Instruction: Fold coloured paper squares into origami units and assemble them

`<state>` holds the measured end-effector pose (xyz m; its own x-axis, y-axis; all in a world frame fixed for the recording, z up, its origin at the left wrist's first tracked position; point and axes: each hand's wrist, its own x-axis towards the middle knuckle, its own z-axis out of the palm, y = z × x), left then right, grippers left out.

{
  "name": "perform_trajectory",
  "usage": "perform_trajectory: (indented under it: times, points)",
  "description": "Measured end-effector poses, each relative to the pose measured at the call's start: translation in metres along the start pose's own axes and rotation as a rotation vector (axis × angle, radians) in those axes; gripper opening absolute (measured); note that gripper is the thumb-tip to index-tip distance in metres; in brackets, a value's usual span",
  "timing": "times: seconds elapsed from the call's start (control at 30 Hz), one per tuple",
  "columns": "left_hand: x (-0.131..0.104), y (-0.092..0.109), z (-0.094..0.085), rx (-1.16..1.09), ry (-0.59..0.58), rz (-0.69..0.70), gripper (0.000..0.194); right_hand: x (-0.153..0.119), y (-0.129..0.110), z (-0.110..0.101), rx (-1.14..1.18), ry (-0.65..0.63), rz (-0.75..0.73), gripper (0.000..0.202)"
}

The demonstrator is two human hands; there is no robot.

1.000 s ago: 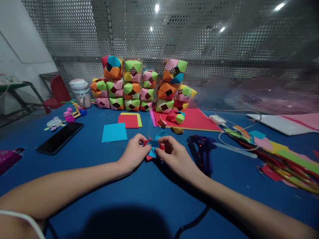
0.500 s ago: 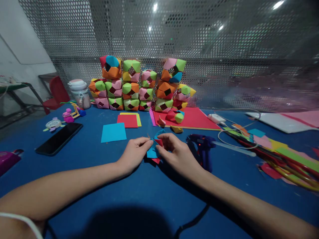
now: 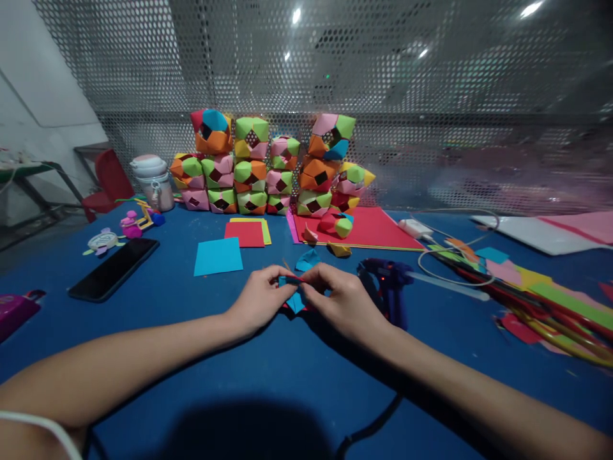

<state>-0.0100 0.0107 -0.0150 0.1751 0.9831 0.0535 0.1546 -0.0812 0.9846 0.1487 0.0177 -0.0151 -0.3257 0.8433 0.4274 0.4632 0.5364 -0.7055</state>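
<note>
Between my two hands is a small folded paper piece [image 3: 295,301], blue with red edges, held low over the blue table. My left hand [image 3: 261,296] pinches its left side between thumb and forefinger. The right side is pinched by my right hand [image 3: 338,295], with the fingertips of both hands almost touching at the top fold. Just behind the fingers lies another folded blue piece [image 3: 308,259]. A dark blue glue gun [image 3: 395,287] stands right of my right hand. A flat blue paper square [image 3: 218,256] lies beyond my left hand.
Stacked multicoloured paper modules [image 3: 251,172] line the back. Red sheets [image 3: 378,229] lie before them, with small folded pieces on top. At left are a phone [image 3: 115,268] and a jar [image 3: 156,184]. Paper scraps [image 3: 536,281], scissors handles and a white cable lie at right.
The held paper has been turned, and its top fold now lies between both hands' fingertips. My right fingers have closed in on it, uncovering the blue piece behind.
</note>
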Motion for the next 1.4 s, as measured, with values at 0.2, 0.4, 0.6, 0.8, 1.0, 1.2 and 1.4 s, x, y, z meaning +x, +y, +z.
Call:
perform_trajectory:
  times: [0.2, 0.4, 0.6, 0.8, 1.0, 1.2, 1.4]
  points:
    - [0.004, -0.004, -0.001, 0.030, 0.134, 0.002, 0.011, 0.000, -0.001, 0.003, 0.075, -0.001, 0.135, 0.021]
    - [0.003, -0.003, 0.000, -0.069, 0.032, 0.005, 0.018, -0.001, -0.002, 0.004, 0.102, 0.017, 0.166, 0.027]
    - [0.003, -0.002, 0.001, -0.206, 0.063, -0.077, 0.018, 0.002, -0.008, -0.004, 0.269, 0.020, 0.267, 0.036]
    - [0.008, -0.008, -0.001, -0.217, 0.100, -0.079, 0.021, 0.004, -0.003, -0.003, 0.328, -0.007, 0.307, 0.038]
    - [0.007, -0.006, -0.003, -0.064, 0.147, 0.013, 0.016, 0.002, 0.001, 0.003, 0.171, 0.008, 0.259, 0.027]
    - [0.005, -0.001, -0.001, -0.028, 0.079, 0.011, 0.016, 0.001, 0.002, 0.004, 0.162, 0.033, 0.156, 0.022]
    - [0.005, -0.002, -0.002, 0.007, -0.013, 0.031, 0.016, 0.002, 0.003, 0.003, 0.149, 0.102, 0.080, 0.020]
